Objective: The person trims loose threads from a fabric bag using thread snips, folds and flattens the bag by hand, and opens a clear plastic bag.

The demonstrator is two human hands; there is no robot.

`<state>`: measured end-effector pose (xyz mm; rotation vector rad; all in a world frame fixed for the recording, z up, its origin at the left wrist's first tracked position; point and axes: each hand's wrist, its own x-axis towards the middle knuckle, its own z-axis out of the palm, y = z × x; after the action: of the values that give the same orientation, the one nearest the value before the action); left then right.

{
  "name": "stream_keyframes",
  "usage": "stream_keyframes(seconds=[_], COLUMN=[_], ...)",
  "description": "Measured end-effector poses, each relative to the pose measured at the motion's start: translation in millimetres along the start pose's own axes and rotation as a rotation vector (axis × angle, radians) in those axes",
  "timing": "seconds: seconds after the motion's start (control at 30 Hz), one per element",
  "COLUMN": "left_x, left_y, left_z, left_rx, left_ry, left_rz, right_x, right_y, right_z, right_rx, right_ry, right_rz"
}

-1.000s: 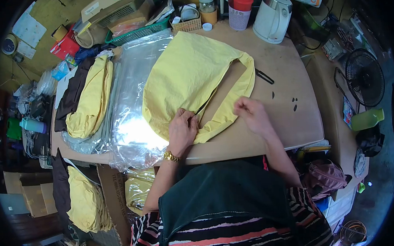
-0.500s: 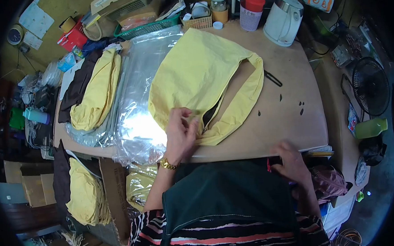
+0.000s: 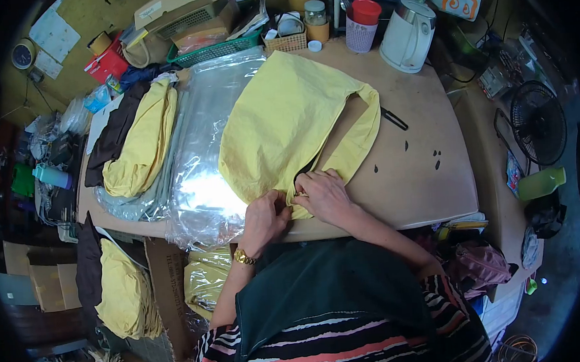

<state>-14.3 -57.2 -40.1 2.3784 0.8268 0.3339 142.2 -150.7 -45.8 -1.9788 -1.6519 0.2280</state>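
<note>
My right hand (image 3: 325, 196) has swung over from the near edge of the desk (image 3: 425, 187) to meet my left hand (image 3: 264, 216); both are pinched onto the bag (image 3: 287, 119) by that edge. Bag's spread flat, near end's still being worked imo, can't tell what's left.

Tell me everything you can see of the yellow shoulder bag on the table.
The yellow shoulder bag is plain, soft-looking cloth, lightly creased, with a rounded body and a broad strap looping at its right. It lies flattened on the brown tabletop, its left side over clear plastic bags. A dark strip shows along the opening near the hands. The left hand and right hand touch its near end; their fingers hide exactly what they grip.
</note>
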Motion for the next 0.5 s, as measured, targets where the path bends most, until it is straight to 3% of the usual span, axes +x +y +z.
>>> stream_keyframes(seconds=[0.17, 0.27, 0.33, 0.37, 0.43, 0.5], left_x=[-2, -4, -4, -4, -1, 11], left_y=[-3, 0, 4, 8, 22, 33], left_z=[0, -3, -9, -13, -15, -9], left_rx=[-0.294, -0.324, -0.27, -0.214, -0.206, -0.193], left_ry=[-0.052, -0.079, -0.076, -0.069, 0.03, 0.13], left_rz=[-0.113, -0.131, -0.098, -0.068, 0.03, 0.126], right_x=[-2, -3, -12, -11, -1, 10], right_y=[-3, 9, 17, 24, 42, 59], right_z=[-7, -11, -15, -20, -31, -25], right_rx=[0.135, 0.355, 0.305, 0.302, -0.06, -0.105], right_ry=[-0.019, -0.192, 0.016, 0.014, 0.375, 0.339], right_rz=[0.151, 0.309, 0.233, 0.235, 0.159, 0.119])
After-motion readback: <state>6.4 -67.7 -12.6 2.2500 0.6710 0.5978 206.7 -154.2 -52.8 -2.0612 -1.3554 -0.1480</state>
